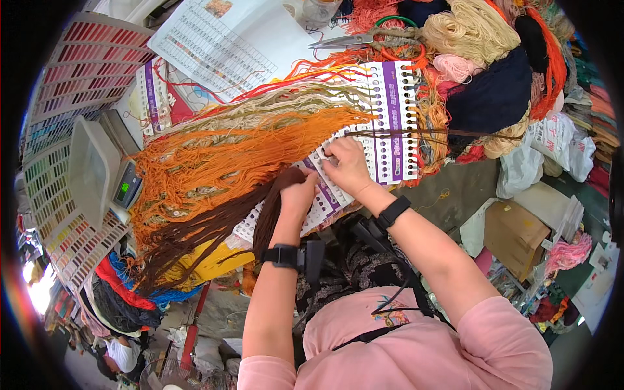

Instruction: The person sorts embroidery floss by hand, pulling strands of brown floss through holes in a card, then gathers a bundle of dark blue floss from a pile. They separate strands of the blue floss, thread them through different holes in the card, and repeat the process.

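Observation:
My left hand point(300, 195) is closed round a bundle of dark brown thread point(268, 211), whose strands trail down to the left. Beside it, my right hand point(348, 166) has its fingers curled and pinched over a tilted white punched card point(335, 197) with a purple stripe; what they grip is too small to make out. Another punched card point(393, 97) of the same kind lies further right, with a few brown strands point(448, 133) running across it. Long orange threads point(240, 149) spread leftward from the cards, with beige and olive threads point(273, 101) behind them.
At the left stand a digital scale point(127, 186) with a plastic tray point(88, 169) and a white panel point(88, 75) with rows of colour swatches. Scissors point(344, 41) and a chart sheet point(214, 52) lie at the back. Navy hanks point(487, 97) pile up right; a cardboard box point(517, 234) sits lower.

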Demonstrator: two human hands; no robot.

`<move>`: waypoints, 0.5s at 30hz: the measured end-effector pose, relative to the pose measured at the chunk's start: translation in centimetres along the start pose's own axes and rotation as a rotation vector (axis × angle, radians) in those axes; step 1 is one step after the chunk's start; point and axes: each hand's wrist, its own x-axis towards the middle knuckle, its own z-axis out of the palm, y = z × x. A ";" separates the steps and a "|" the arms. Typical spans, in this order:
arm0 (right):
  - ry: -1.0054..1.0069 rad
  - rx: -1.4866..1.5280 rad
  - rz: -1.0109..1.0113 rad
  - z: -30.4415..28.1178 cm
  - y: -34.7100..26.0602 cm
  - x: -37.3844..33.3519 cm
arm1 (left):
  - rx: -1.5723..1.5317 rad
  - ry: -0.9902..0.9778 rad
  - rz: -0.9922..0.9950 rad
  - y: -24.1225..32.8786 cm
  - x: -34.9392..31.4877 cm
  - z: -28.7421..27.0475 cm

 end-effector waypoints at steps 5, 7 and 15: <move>-0.003 0.050 -0.122 0.0 0.9 -0.2 | -0.078 0.046 0.003 0.7 -0.5 1.0; -0.011 0.073 -0.111 0.1 0.7 -0.1 | 0.014 0.017 0.082 1.3 -0.1 1.2; -0.068 0.013 -0.191 -0.5 -0.7 -0.6 | 0.070 -0.060 0.123 1.8 -0.3 -0.5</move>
